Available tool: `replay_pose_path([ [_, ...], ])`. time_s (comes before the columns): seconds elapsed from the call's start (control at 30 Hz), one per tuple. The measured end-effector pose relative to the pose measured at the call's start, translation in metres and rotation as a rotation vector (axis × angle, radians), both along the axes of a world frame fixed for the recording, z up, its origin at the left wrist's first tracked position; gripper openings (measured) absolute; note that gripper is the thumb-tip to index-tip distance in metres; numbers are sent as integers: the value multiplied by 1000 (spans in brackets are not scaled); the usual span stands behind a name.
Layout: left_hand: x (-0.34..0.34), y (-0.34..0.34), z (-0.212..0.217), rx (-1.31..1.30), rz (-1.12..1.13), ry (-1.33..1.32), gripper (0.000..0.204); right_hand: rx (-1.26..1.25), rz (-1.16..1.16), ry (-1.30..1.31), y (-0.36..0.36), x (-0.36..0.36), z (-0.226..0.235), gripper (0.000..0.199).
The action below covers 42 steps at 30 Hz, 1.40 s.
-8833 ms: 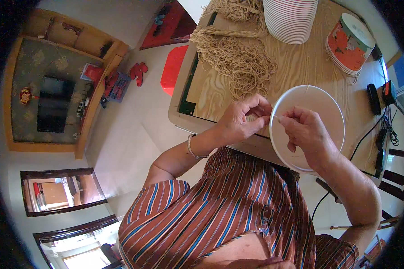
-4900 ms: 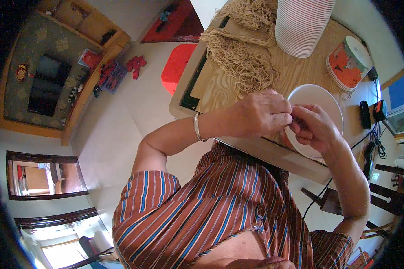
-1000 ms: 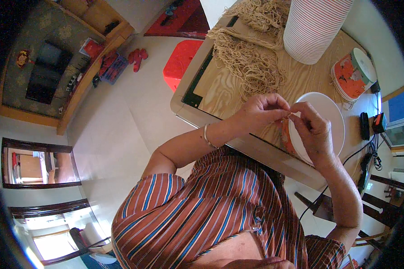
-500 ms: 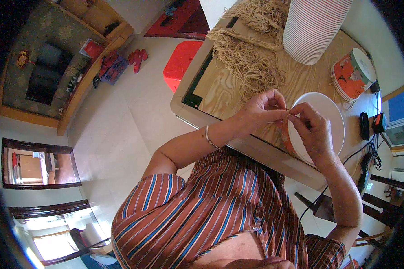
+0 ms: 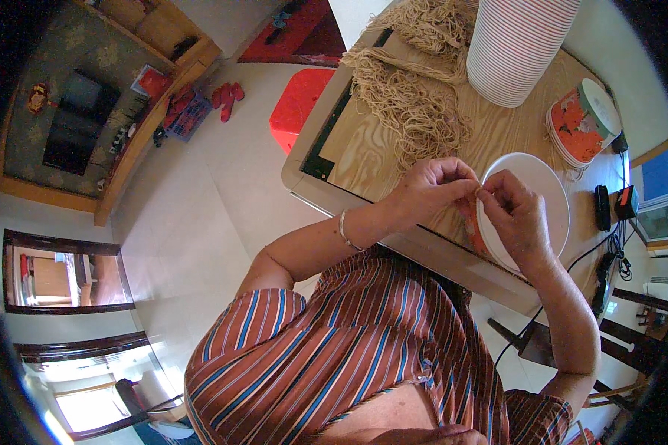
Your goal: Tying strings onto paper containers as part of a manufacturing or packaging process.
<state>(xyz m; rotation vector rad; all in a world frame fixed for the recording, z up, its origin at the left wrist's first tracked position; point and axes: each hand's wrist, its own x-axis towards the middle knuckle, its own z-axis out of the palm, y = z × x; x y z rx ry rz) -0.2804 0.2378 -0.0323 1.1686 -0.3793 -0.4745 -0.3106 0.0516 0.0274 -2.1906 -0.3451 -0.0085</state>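
At the left rim of a white-lined paper bucket (image 5: 551, 194), my two hands meet fingertip to fingertip. My left hand (image 5: 439, 189), with a bangle at its wrist, pinches thumb against fingers. Curled over the bucket's opening, my right hand (image 5: 518, 216) is pinched too. Whatever lies between the fingertips is too small to make out. The bucket's outer side shows orange under my hands. Just beyond my left hand, a tangled heap of tan string (image 5: 423, 111) spreads over the wooden table (image 5: 508, 132).
A tall stack of white buckets with red-edged rims (image 5: 518, 48) stands at the far side. Right of it, several orange-patterned buckets (image 5: 574, 133) lie tilted. Black devices and cables (image 5: 605, 208) lie at the right edge. A red stool (image 5: 298, 104) stands left of the table.
Both hands stay at the bucket's rim, still pinched together. My right fingers have curled in slightly, and my left fingers have shifted a little.
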Motion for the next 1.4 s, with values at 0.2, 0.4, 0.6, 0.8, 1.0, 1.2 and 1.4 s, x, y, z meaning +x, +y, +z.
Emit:
replay_pose_path([
  [0.2,-3,0,-3,-30,52,73,20,52,-35,64,-1,1,-2,13],
  [0.4,-9,0,-2,102,62,-74,18,89,-26,63,-2,3,-8,13],
  [0.6,-10,-6,-5,45,89,-122,18,74,-26,44,-3,2,-5,12],
  [0.8,-9,-2,-3,83,58,-75,16,83,-14,101,-3,2,-3,12],
  [1.0,-10,-3,2,89,54,-47,14,116,-9,134,-6,3,-5,12],
  [1.2,-8,-4,6,79,23,-61,11,159,-28,327,-9,6,6,12],
  [1.4,0,-2,1,6,-75,42,10,208,30,265,-12,9,-4,11],
])
